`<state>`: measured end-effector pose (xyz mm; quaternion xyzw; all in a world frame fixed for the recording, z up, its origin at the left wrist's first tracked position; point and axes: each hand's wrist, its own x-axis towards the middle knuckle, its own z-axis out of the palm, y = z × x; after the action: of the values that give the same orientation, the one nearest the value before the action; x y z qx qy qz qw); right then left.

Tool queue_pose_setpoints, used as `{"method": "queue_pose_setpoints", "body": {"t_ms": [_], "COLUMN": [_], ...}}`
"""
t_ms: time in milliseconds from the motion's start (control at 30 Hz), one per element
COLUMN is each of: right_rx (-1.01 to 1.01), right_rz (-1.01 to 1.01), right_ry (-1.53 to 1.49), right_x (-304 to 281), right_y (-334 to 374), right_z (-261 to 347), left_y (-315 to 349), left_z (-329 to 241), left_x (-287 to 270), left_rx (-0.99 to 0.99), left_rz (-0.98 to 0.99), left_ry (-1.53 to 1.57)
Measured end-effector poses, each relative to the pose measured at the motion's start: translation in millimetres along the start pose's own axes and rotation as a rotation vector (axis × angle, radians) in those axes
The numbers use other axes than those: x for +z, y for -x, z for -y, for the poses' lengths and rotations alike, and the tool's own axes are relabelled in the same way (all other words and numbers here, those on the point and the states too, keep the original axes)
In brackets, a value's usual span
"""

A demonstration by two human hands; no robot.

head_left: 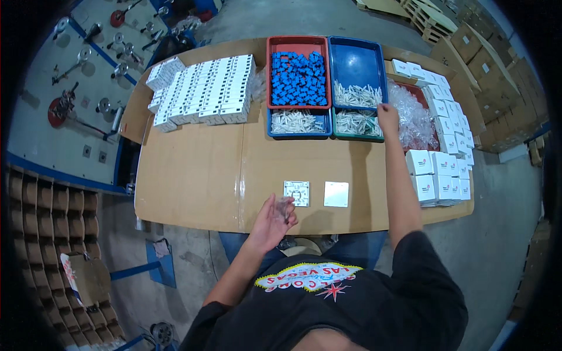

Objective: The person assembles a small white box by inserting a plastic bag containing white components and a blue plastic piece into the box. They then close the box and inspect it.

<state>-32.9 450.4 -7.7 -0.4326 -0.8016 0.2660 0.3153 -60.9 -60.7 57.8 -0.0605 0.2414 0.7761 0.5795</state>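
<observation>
The left hand (270, 227) is loosely holding a clear plastic packet (283, 210) and is the nearer to 2 square pieces: the white frame (297, 193) is lying just beyond its fingers, the plain plate (336, 194) farther right, neither having a long axis. The right hand (388, 120) is hovering beside the larger blue tray (358, 55); whether its fingertips are pinching anything, I cannot tell

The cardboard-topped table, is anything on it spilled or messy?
Nothing looks spilled: the blue pieces and small white pieces lie in trays. The crumpled clear plastic near the white boxes looks messy, heaped loosely.
</observation>
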Motion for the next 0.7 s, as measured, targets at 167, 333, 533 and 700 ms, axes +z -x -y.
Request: {"method": "queue_pose_setpoints", "body": {"t_ms": [167, 333, 533, 700], "right_rx": [0.163, 0.208, 0.053, 0.015], "right_rz": [0.327, 0.434, 0.53, 0.682], "right_ry": [-0.717, -0.932, -0.812, -0.723], "right_x": [-53.6, -91.9, -118.1, -115.0], "right_y": [156.2, 234.5, 243.7, 242.3], "right_z": [97.3, 144.5, 190.3, 209.4], "left_y": [-24.5, -41.6, -25.5, -10.0], "left_z": [-3.2, 0.8, 3.6, 4.9], "left_x": [49.4, 50.1, 58.0, 57.3], "left_rx": [0.04, -0.022, -0.009, 0.011], "left_rz": [0.12, 0.204, 0.162, 0.114], "left_ry": [-0.068, -0.181, -0.367, -0.445]}}
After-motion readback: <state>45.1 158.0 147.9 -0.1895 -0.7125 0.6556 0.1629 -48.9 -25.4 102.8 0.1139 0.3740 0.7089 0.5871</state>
